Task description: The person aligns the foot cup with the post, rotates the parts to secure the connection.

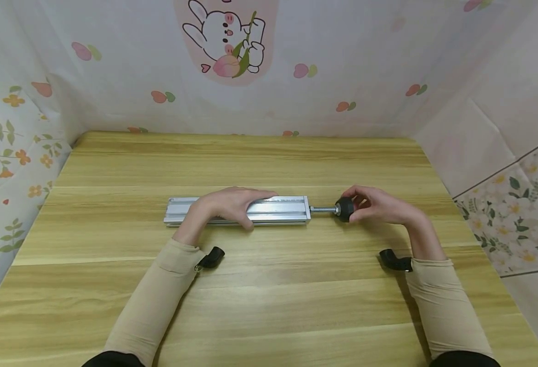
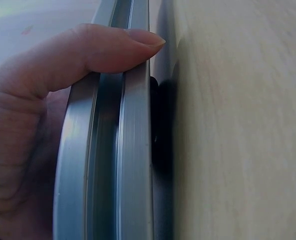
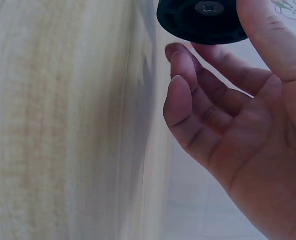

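Observation:
A silver aluminium profile (image 1: 282, 209) with long grooves lies lengthwise across the middle of the table. My left hand (image 1: 227, 203) grips it from above, its thumb (image 2: 120, 50) pressing across the grooved side in the left wrist view. From the profile's right end plate a threaded rod (image 1: 325, 209) sticks out to a black levelling foot (image 1: 344, 210). My right hand (image 1: 379, 206) pinches the foot's edge between thumb and fingers. The right wrist view shows the foot's round underside (image 3: 202, 22) with a metal centre; the other fingers curl loosely below it.
The wood-grain table (image 1: 296, 295) reaches back to a printed curtain (image 1: 269, 107). Patterned cloth (image 1: 11, 168) hangs at the left, and a floral wall covering (image 1: 516, 219) stands at the right. A black wrist camera (image 1: 211, 258) juts from the left sleeve, another (image 1: 393, 260) from the right.

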The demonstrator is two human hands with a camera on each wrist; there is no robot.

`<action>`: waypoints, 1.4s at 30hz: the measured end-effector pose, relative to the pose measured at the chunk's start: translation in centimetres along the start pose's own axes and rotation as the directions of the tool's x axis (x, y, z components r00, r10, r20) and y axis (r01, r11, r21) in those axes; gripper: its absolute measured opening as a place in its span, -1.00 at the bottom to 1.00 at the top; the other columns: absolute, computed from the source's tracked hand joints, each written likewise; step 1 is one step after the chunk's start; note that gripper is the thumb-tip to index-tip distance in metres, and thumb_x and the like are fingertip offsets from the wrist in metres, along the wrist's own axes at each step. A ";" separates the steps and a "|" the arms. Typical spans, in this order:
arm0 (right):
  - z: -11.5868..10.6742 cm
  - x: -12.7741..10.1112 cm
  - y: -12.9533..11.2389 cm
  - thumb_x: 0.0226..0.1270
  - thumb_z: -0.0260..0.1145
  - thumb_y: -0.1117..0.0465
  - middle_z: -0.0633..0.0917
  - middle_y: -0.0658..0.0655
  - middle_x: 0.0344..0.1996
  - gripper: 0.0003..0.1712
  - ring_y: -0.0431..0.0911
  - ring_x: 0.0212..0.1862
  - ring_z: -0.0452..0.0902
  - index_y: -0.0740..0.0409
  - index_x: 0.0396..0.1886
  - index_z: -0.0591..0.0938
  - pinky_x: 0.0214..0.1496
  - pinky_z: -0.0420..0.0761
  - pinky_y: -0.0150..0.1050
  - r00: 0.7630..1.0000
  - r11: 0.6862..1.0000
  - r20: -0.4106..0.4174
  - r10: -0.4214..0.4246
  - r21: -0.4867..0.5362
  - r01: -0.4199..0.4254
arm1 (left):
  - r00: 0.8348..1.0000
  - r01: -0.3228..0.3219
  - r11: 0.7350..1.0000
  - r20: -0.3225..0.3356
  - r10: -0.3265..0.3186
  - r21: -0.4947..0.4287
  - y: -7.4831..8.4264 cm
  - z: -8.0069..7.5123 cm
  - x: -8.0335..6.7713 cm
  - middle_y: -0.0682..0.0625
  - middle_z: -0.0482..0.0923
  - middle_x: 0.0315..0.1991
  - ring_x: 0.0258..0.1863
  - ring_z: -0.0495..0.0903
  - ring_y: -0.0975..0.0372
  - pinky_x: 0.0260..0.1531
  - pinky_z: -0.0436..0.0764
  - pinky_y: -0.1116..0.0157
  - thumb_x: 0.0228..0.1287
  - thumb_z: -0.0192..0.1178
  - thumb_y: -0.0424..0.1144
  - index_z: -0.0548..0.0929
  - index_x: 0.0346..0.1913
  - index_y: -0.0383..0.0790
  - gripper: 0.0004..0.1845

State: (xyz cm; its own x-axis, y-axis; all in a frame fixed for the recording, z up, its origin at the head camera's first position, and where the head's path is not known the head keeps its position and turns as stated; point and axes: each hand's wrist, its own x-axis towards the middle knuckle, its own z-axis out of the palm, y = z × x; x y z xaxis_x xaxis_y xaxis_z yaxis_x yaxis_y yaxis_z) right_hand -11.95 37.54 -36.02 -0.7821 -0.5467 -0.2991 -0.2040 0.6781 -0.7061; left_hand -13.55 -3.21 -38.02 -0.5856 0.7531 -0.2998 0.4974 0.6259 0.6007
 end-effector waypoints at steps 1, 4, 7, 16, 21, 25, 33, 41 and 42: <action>-0.1 -0.1 0.1 0.31 0.45 0.23 0.68 0.22 -0.01 -0.45 -0.17 -0.06 0.58 0.28 0.26 0.55 0.00 0.59 -0.33 1.000 1.000 0.006 0.000 -0.015 0.000 | 1.000 0.001 1.000 0.002 -0.001 -0.002 0.0 0.0 0.0 0.09 0.38 0.50 -0.10 0.43 0.18 0.07 0.44 0.16 -0.07 0.31 -0.24 0.13 0.65 0.19 0.10; -0.2 -0.2 0.2 0.44 0.34 0.17 0.68 0.19 0.01 -0.51 -0.16 -0.05 0.57 0.23 0.29 0.55 0.00 0.56 -0.33 1.000 0.999 0.025 0.010 -0.041 -0.009 | 1.000 0.002 1.000 0.009 -0.002 -0.006 0.1 -0.1 -0.1 0.09 0.37 0.50 -0.29 0.37 0.22 0.00 0.43 0.17 -0.07 0.32 -0.23 0.12 0.65 0.18 0.11; -0.3 -0.3 0.3 0.54 0.23 0.12 0.65 0.16 -0.01 -0.58 -0.10 -0.09 0.58 0.19 0.28 0.56 -0.02 0.57 -0.28 0.998 0.999 0.057 0.032 -0.031 -0.030 | 1.000 0.004 1.000 0.012 -0.004 -0.011 0.2 -0.1 -0.1 0.09 0.38 0.48 -0.41 0.30 0.24 -0.07 0.42 0.18 -0.07 0.33 -0.24 0.12 0.65 0.19 0.11; -0.4 -0.4 0.0 0.62 0.10 0.08 0.59 0.17 -0.10 -0.65 0.02 -0.11 0.56 0.20 0.18 0.54 -0.02 0.59 -0.18 0.990 0.996 0.115 0.086 0.003 -0.087 | 1.000 0.008 1.000 0.009 -0.008 -0.009 0.2 -0.1 0.0 0.10 0.39 0.47 -0.38 0.33 0.24 -0.07 0.42 0.19 -0.07 0.33 -0.23 0.13 0.65 0.20 0.11; -0.4 -0.5 0.1 0.54 0.23 0.11 0.55 0.23 0.27 -0.44 0.02 0.09 0.51 0.16 0.44 0.43 0.10 0.55 -0.28 0.994 0.999 0.103 0.046 -0.003 -0.046 | 1.000 0.008 1.000 0.009 -0.008 -0.016 0.2 0.0 0.0 0.09 0.38 0.49 -0.30 0.40 0.21 -0.03 0.44 0.19 -0.07 0.34 -0.23 0.13 0.65 0.20 0.11; 0.0 -0.1 0.0 0.25 0.51 0.24 0.44 0.27 0.36 -0.18 0.04 0.11 0.51 0.19 0.45 0.34 0.12 0.60 -0.26 0.998 0.999 0.070 0.005 0.051 -0.009 | 1.000 0.010 1.000 0.008 -0.009 -0.017 0.2 -0.1 0.0 0.08 0.36 0.52 -0.14 0.45 0.17 0.03 0.45 0.17 -0.07 0.34 -0.22 0.12 0.65 0.21 0.11; 0.8 0.9 -1.0 -0.02 0.65 0.35 0.50 0.28 0.14 -0.15 0.04 0.01 0.52 0.29 0.24 0.38 -0.04 0.66 -0.28 1.000 1.000 0.017 0.006 0.028 -0.006 | 1.000 0.014 1.000 0.001 -0.014 -0.017 0.0 -0.1 -0.1 0.08 0.40 0.48 -0.07 0.46 0.13 0.01 0.45 0.18 -0.08 0.32 -0.23 0.13 0.65 0.19 0.11; 0.6 0.3 -0.7 0.02 0.65 0.26 0.60 0.24 0.06 -0.25 -0.06 0.01 0.55 0.27 0.18 0.45 0.04 0.65 -0.27 1.000 0.999 -0.011 0.016 0.038 -0.015 | 1.000 0.005 1.000 0.005 -0.005 -0.010 0.0 0.0 -0.1 0.08 0.34 0.54 -0.05 0.46 0.14 0.07 0.45 0.15 -0.06 0.32 -0.22 0.12 0.65 0.19 0.10; 0.5 0.2 -0.7 0.05 0.63 0.26 0.61 0.25 0.05 -0.27 -0.07 0.01 0.56 0.27 0.18 0.46 0.04 0.65 -0.28 1.000 0.999 -0.009 0.016 0.045 -0.016 | 1.000 0.005 1.000 0.004 -0.005 -0.010 0.0 0.0 -0.1 0.08 0.35 0.53 -0.07 0.46 0.14 0.05 0.45 0.15 -0.07 0.32 -0.22 0.12 0.65 0.19 0.10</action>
State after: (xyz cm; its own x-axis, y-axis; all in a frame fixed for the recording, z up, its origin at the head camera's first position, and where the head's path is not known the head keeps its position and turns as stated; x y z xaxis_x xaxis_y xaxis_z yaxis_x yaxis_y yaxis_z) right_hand -11.66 36.73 -35.92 -0.7908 -0.5309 -0.3046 -0.1647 0.6639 -0.7295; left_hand -13.49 -3.27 -37.99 -0.5851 0.7510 -0.3060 0.4882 0.6275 0.6066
